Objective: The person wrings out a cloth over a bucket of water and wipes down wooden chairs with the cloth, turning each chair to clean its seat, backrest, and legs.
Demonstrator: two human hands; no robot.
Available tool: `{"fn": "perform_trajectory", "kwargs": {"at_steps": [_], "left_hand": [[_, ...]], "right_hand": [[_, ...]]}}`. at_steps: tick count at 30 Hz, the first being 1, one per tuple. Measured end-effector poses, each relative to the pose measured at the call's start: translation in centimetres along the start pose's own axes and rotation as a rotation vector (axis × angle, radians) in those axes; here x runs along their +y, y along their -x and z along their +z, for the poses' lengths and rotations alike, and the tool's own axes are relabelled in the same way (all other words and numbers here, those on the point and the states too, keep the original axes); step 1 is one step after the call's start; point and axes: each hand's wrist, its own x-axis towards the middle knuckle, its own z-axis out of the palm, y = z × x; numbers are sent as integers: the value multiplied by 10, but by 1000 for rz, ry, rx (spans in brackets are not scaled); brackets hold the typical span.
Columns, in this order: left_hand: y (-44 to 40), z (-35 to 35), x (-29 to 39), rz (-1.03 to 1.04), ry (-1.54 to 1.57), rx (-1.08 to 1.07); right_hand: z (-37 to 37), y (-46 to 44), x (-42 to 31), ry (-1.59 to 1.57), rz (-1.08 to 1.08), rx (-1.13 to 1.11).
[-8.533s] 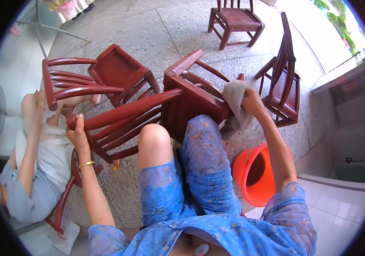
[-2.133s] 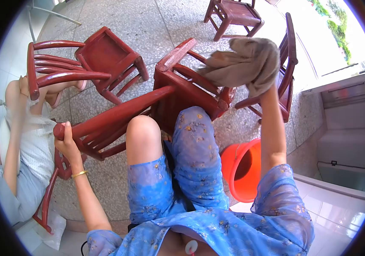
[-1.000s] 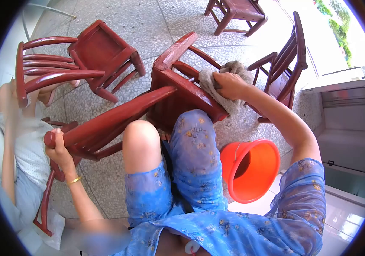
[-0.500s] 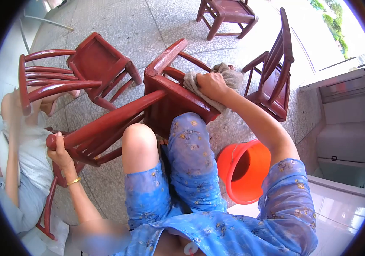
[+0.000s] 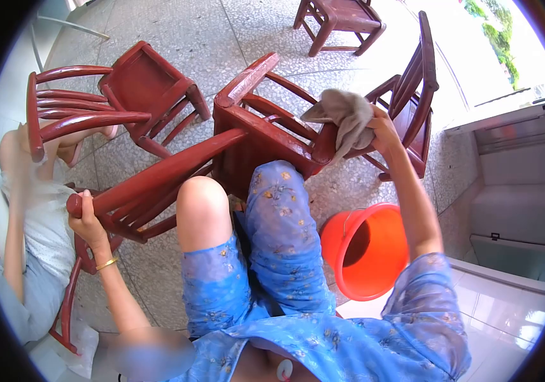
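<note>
A dark red wooden chair (image 5: 266, 137) lies tipped across my knees, its legs pointing away and its backrest toward the left. My left hand (image 5: 89, 226) is wrapped around the end of a backrest post. In my right hand (image 5: 384, 130) is a grey-beige cloth (image 5: 347, 118), bunched and hanging over the chair's right-hand leg. The fingers of that hand are partly hidden behind the cloth. Below my right forearm stands an orange-red bucket (image 5: 374, 254), tilted in view, with a wire handle.
Other red chairs stand around: one at the left (image 5: 148, 86), one at the right (image 5: 412, 108), one at the top (image 5: 342, 25). A seated person (image 5: 37, 235) is close on my left. Grey cabinets (image 5: 517, 191) line the right side.
My right hand has moved right and slightly up with the cloth, from the seat's edge to the right-hand leg. My left hand keeps its grip on the post.
</note>
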Motion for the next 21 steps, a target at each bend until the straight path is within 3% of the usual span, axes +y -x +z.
{"fn": "perform_trajectory", "kwargs": {"at_steps": [2,3,5,6,12,13,15,16,17,18,21], "left_hand": [[2,0,4,4,-13,8],[3,0,5,16,-31,14],[4,1,6,33,-49,26],[4,1,6,23,-10,29],[6,3,15,19,-16,15],[6,5,18,15,-24,30],[7,6,25,11,-28,25],[6,6,26,1,-25,5],[7,5,23,6,-37,6],[8,4,19,17,-27,4],[8,1,20,29,-22,11]], "right_hand": [[-9,-1,27,-679,-244,75],[-10,-9,41,-833,-339,131],[-29,-29,49,-739,-577,127],[-29,-37,48,-747,-581,124],[15,-78,-18,379,-236,374],[29,-95,-18,797,-306,209],[40,-192,84,676,-523,180],[92,-177,25,1197,-237,-31],[126,-175,8,1330,-267,-109],[146,-183,5,1385,-320,-6],[160,-202,-11,1440,-246,-123]]}}
